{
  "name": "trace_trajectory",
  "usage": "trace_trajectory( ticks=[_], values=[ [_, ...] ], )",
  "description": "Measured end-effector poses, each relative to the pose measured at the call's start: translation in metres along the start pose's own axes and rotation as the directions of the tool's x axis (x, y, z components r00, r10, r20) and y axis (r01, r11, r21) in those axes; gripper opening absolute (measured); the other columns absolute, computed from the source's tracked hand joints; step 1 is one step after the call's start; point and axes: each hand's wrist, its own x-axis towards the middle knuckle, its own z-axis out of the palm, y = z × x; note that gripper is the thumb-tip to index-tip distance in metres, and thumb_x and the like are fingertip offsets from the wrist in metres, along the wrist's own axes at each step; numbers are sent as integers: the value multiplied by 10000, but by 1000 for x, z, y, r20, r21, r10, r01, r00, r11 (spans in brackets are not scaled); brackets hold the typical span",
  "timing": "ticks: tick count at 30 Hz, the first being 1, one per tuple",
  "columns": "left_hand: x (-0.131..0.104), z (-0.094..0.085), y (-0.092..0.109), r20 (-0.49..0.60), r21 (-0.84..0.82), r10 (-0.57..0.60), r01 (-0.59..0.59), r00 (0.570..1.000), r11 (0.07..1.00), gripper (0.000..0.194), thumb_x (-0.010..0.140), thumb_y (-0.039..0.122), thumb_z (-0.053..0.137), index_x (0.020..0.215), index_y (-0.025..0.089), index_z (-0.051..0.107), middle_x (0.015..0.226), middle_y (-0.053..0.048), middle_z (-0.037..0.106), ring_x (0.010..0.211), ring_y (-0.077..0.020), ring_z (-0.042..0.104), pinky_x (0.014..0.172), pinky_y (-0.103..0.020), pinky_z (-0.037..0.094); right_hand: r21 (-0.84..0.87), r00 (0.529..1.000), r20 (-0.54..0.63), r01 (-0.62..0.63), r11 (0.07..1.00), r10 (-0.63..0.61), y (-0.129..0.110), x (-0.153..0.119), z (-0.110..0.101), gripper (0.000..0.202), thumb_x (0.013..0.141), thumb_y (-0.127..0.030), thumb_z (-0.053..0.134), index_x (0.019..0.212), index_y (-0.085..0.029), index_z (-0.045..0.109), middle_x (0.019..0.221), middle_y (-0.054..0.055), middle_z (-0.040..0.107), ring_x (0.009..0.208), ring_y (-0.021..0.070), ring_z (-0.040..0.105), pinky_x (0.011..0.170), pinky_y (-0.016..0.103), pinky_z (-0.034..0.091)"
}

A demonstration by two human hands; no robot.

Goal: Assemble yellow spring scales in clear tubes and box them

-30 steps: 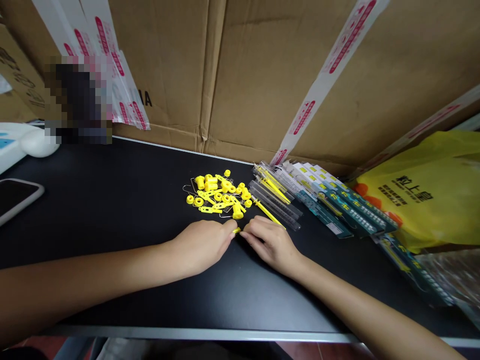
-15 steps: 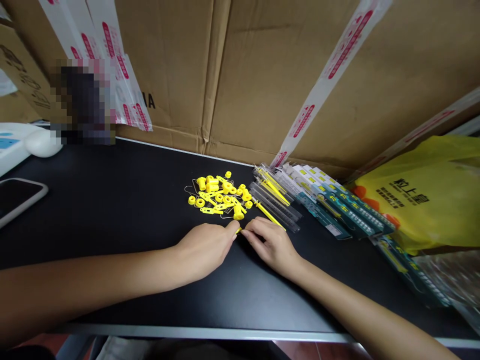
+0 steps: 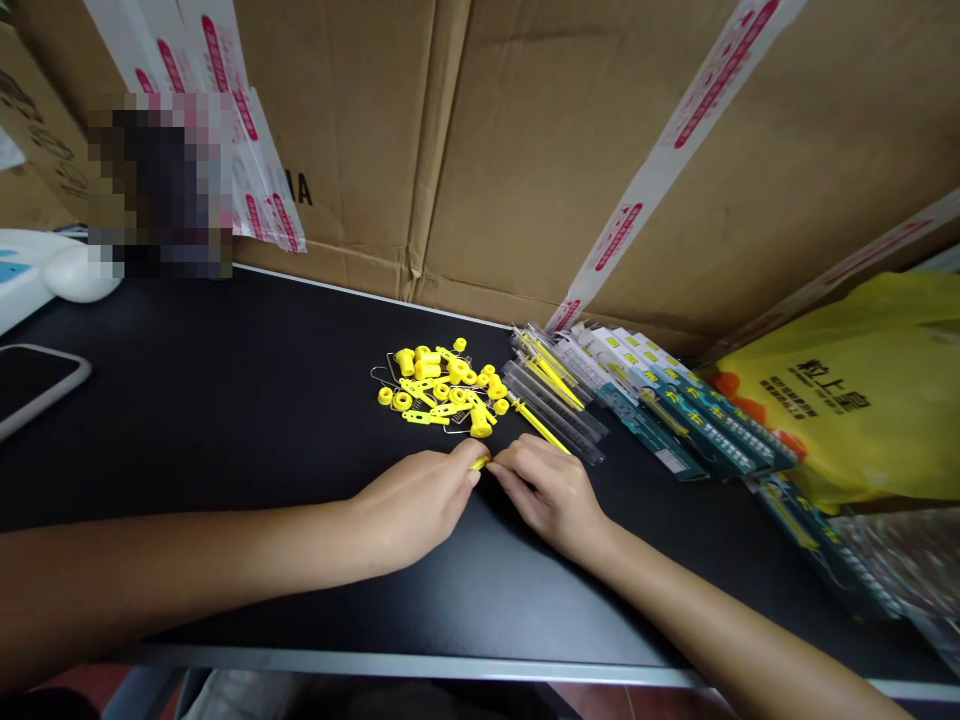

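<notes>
Near the middle of the black table (image 3: 247,420), my left hand (image 3: 420,500) pinches a small yellow plastic part (image 3: 479,463), mostly covered by the fingers. The fingertips of my right hand (image 3: 551,490) are pressed together at the part's right end; whether they grip the part or something tiny beside it is hidden. Just beyond both hands lies a loose pile of yellow plastic pieces (image 3: 427,368): rings, flanged sleeves and flat slotted tabs, with bent metal wires and small springs among them. Right of the pile are clear plastic tubes (image 3: 551,405) and slim yellow rods (image 3: 541,422).
Green-and-white printed packages (image 3: 675,420) lie overlapped to the right, beside a yellow plastic bag (image 3: 862,390) with orange items inside. A phone (image 3: 37,385) and a white rounded device (image 3: 30,270) sit at the left. Large taped cardboard boxes (image 3: 555,130) stand along the back edge.
The view has shifted slightly. Both hands stay together at nearly the same spot, and a bit more of the yellow part shows between the fingertips.
</notes>
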Motion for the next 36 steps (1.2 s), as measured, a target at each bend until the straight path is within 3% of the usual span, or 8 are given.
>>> trace_trajectory(
  ticks=[5,9,12,16,20,23,27,36],
  values=[
    [-1,5,3,45,291,-63,47,997,955,371,958,183,250,1281,132,427,796,-119,703,663,-285,684,542,-345,475,-48,999,0,41,998,-41,-1,1,-1,181,916,-137,515,743,-187,516,622,17,530,599,137,438,564,259,342],
    [-1,8,2,27,379,-50,36,998,925,464,883,78,309,1340,114,377,742,-111,694,616,-279,677,523,-334,469,67,999,-5,-44,997,44,-3,1,1,184,933,-168,499,751,-187,523,633,19,539,594,130,474,561,252,369],
    [-1,6,2,9,284,-67,62,998,957,390,907,105,295,1270,123,438,758,-103,688,649,-269,672,557,-333,466,116,996,3,-93,989,93,-3,2,2,192,938,-189,492,750,-189,528,642,21,549,594,129,492,564,250,390],
    [2,-2,-1,-40,-117,-22,18,999,993,284,978,240,272,1107,168,515,844,-58,672,756,-192,646,674,-281,456,151,993,13,-115,982,114,-3,4,1,199,938,-202,494,744,-189,533,656,24,566,609,132,510,582,253,408],
    [7,-8,-3,52,-289,-76,88,996,953,264,976,250,284,988,175,536,545,48,513,518,-133,519,608,-248,404,197,984,58,-174,965,166,0,6,-1,175,933,-226,515,765,-190,545,684,16,583,623,124,531,596,243,414],
    [9,-10,-4,111,-307,-94,124,989,944,264,975,260,282,884,186,519,496,66,439,473,-125,463,585,-249,375,193,980,104,-188,963,170,3,5,-2,168,935,-245,513,779,-192,547,717,21,592,645,129,535,610,248,414],
    [8,-8,-5,86,-228,-45,63,995,972,247,970,273,300,807,196,469,620,34,493,589,-134,495,591,-254,343,179,973,157,-195,964,168,4,4,-5,175,942,-264,489,790,-192,536,744,32,592,668,141,534,625,262,414],
    [6,-7,-7,74,-145,-17,27,997,989,240,967,262,281,839,191,471,728,4,549,680,-149,529,620,-270,344,235,954,264,-210,949,146,2,10,-16,179,969,-234,430,837,-195,544,770,21,598,711,131,549,668,247,418]
  ],
)
